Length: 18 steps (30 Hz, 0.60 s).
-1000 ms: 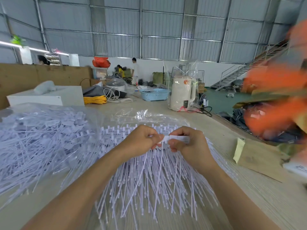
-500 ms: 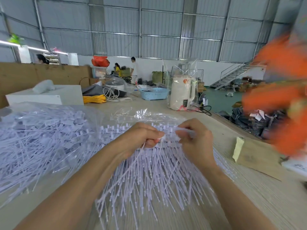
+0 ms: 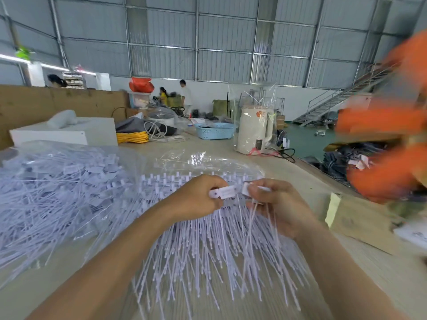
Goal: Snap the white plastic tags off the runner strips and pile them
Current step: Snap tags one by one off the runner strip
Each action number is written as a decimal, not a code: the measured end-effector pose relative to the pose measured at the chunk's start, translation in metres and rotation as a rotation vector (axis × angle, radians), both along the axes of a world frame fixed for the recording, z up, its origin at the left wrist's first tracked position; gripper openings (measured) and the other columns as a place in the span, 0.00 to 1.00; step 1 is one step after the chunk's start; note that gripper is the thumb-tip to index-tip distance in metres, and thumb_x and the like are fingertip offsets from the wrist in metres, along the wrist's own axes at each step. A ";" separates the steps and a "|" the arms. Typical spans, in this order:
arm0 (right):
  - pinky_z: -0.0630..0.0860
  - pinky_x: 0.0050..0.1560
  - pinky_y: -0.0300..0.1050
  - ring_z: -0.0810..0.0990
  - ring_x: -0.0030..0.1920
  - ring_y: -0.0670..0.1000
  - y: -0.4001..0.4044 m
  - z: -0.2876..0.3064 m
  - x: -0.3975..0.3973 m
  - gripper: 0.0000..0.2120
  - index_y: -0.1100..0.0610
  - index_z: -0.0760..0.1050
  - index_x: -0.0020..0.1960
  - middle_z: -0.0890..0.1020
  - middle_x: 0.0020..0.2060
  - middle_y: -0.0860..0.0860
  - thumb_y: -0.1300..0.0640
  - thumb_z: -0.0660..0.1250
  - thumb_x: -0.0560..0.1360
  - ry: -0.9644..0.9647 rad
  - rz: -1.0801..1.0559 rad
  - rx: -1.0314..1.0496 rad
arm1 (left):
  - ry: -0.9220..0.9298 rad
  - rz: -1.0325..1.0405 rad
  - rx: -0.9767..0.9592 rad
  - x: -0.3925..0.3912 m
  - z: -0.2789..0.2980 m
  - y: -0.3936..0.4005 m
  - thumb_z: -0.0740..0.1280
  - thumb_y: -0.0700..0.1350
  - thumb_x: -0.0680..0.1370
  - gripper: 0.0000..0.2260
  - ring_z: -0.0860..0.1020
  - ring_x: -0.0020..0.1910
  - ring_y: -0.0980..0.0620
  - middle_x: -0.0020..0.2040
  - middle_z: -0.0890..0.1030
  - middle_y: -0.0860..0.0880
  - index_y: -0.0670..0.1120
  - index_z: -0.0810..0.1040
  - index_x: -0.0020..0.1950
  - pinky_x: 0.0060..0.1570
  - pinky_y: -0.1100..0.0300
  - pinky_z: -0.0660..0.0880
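My left hand (image 3: 196, 197) pinches a flat white tag (image 3: 223, 192) by its round end, held level between both hands. My right hand (image 3: 275, 204) grips a bunch of white tags (image 3: 248, 189) whose thin tails hang down under my fingers. Beneath both hands lies a fan of runner strips (image 3: 208, 250) with long white tails pointing toward me, their heads in rows along the far edge. A big heap of loose white tags (image 3: 57, 188) fills the table on the left, partly under clear plastic.
A clear plastic bag (image 3: 208, 160) lies behind the strips. Brown cardboard (image 3: 360, 225) sits at the right. Farther back stand a white kettle in wrap (image 3: 253, 132), a blue basket (image 3: 215, 130), yellow cord (image 3: 131, 137) and a white box (image 3: 67, 133). Blurred orange shapes (image 3: 388, 155) fill the right edge.
My hands have drawn slightly apart, and a single tag now shows in my left fingers, free of what the right hand holds. The right hand's bunch of tails hangs lower.
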State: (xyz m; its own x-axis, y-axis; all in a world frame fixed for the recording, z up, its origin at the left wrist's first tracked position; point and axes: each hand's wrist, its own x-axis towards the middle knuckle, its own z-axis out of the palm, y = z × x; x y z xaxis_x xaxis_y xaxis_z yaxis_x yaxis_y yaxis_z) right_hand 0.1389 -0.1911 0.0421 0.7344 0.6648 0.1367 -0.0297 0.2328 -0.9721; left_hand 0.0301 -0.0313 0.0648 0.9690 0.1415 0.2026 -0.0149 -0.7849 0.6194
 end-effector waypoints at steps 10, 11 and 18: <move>0.74 0.31 0.45 0.75 0.27 0.51 0.020 -0.015 -0.014 0.03 0.65 0.78 0.41 0.82 0.30 0.57 0.65 0.70 0.73 -0.396 -0.181 -0.109 | -0.080 0.015 0.009 0.006 -0.005 -0.003 0.73 0.42 0.72 0.09 0.78 0.48 0.53 0.47 0.78 0.53 0.50 0.77 0.50 0.46 0.59 0.75; 0.73 0.31 0.44 0.75 0.26 0.50 0.020 -0.015 -0.014 0.03 0.65 0.78 0.42 0.82 0.29 0.55 0.65 0.70 0.73 -0.392 -0.203 -0.106 | -0.111 0.033 -0.040 0.006 -0.004 -0.001 0.74 0.41 0.71 0.10 0.78 0.48 0.52 0.47 0.78 0.52 0.50 0.78 0.48 0.48 0.57 0.76; 0.76 0.33 0.41 0.77 0.28 0.48 0.023 -0.016 -0.014 0.02 0.59 0.79 0.42 0.81 0.28 0.51 0.64 0.70 0.73 -0.344 -0.264 0.000 | -0.142 0.052 -0.490 0.006 -0.003 0.005 0.70 0.38 0.74 0.03 0.78 0.28 0.56 0.35 0.84 0.46 0.45 0.79 0.46 0.27 0.67 0.71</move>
